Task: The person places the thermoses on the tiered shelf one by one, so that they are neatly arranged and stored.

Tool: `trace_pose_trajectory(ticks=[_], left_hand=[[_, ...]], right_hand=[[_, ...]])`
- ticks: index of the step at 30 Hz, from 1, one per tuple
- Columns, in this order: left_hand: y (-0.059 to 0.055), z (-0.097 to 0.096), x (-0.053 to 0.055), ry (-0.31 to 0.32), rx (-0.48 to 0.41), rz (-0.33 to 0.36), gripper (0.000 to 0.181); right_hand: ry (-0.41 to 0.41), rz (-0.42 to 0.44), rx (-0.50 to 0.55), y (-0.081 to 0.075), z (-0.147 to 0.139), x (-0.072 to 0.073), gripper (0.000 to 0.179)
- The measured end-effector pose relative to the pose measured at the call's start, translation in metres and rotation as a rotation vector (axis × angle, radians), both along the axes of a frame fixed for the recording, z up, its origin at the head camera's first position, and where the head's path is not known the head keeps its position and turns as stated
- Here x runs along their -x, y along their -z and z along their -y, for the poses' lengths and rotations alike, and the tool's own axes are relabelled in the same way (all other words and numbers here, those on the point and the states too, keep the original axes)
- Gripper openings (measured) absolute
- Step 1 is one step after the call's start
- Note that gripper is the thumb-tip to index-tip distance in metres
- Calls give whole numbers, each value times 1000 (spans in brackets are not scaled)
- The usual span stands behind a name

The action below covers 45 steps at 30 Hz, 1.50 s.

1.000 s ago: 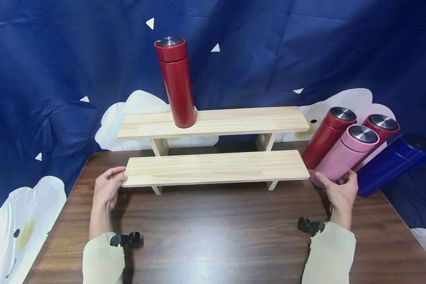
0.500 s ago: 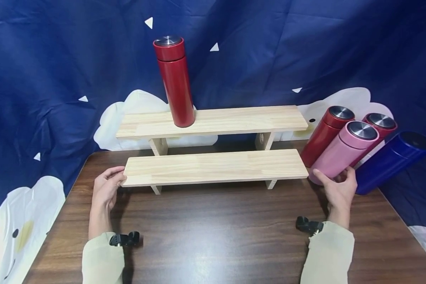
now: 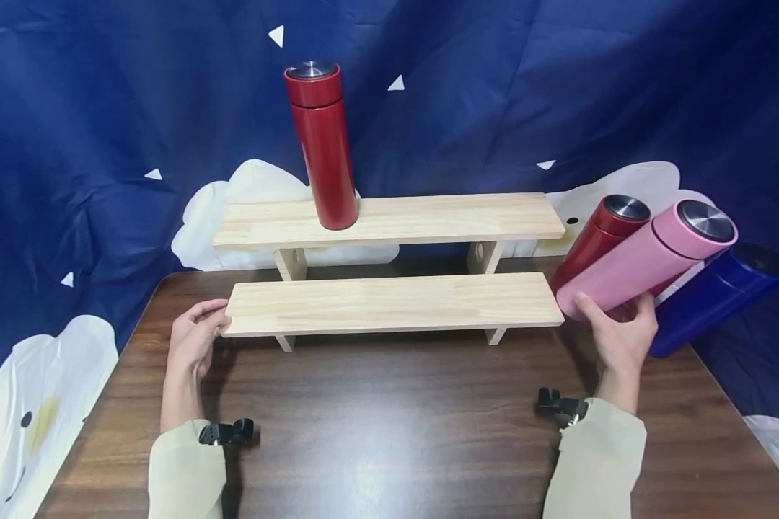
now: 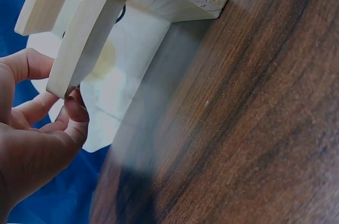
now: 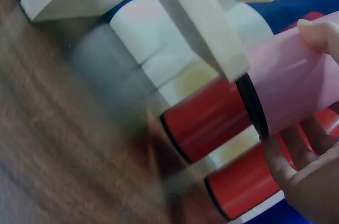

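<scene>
In the head view my right hand (image 3: 623,342) grips a pink thermos bottle (image 3: 649,259) near its base, thumb on the near side. The bottle leans strongly to the right, its silver lid up. In the right wrist view its black-rimmed base (image 5: 253,105) is off the table, right by the end of a shelf board. My left hand (image 3: 193,339) pinches the left end of the lower board (image 3: 392,304) of a two-tier wooden rack; the left wrist view shows thumb and fingers on either side of the board end (image 4: 66,78).
One red thermos (image 3: 324,158) stands on the upper board (image 3: 441,216). Behind the pink bottle are a red thermos (image 3: 600,234), a second red one (image 5: 249,181), mostly hidden in the head view, and a blue one (image 3: 720,295). A blue patterned cloth (image 3: 454,108) hangs behind the brown table (image 3: 376,418).
The pink thermos has risen and tipped further right, now covering most of the rear red one. My right hand moved up slightly with it. My left hand stays at the board's end.
</scene>
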State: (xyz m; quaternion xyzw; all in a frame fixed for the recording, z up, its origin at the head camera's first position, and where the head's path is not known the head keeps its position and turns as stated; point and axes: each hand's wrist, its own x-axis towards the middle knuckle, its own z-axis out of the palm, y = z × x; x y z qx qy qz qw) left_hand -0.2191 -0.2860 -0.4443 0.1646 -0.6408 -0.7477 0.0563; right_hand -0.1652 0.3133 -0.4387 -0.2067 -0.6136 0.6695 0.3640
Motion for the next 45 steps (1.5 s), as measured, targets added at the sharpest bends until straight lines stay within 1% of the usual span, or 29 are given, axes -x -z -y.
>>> trace_pose_trajectory(ticks=[5,10,16,19,22,27,30,34,38,45], left_hand=[[1,0,2,0,0,3,26],[1,6,-1,11,28,14,25],[2,10,-9,11,47,51,26],[1,9,-10,10,42,45,26],[1,5,-8,18,23,25,27],[2,2,-3,26,5,10,28],[2,1,0,30,3,-8,29],[2,2,0,42,-5,-21,30],[1,3,-1,31,-18,-18,29],[1,3,0,35,-6,-4,29]], right_hand=[[-43,-73,12,-9,10,6,70],[-108,-136,25,-12,27,13,63],[-149,-103,-15,-8,50,16,59],[-157,-107,-1,-6,58,17,59],[-142,-109,2,-7,62,17,58],[-130,-132,34,-11,66,19,56],[-149,-165,70,-15,68,23,54],[-173,-192,115,-20,74,28,52],[-196,-194,147,-24,83,32,49],[-256,-211,239,-30,97,41,43]])
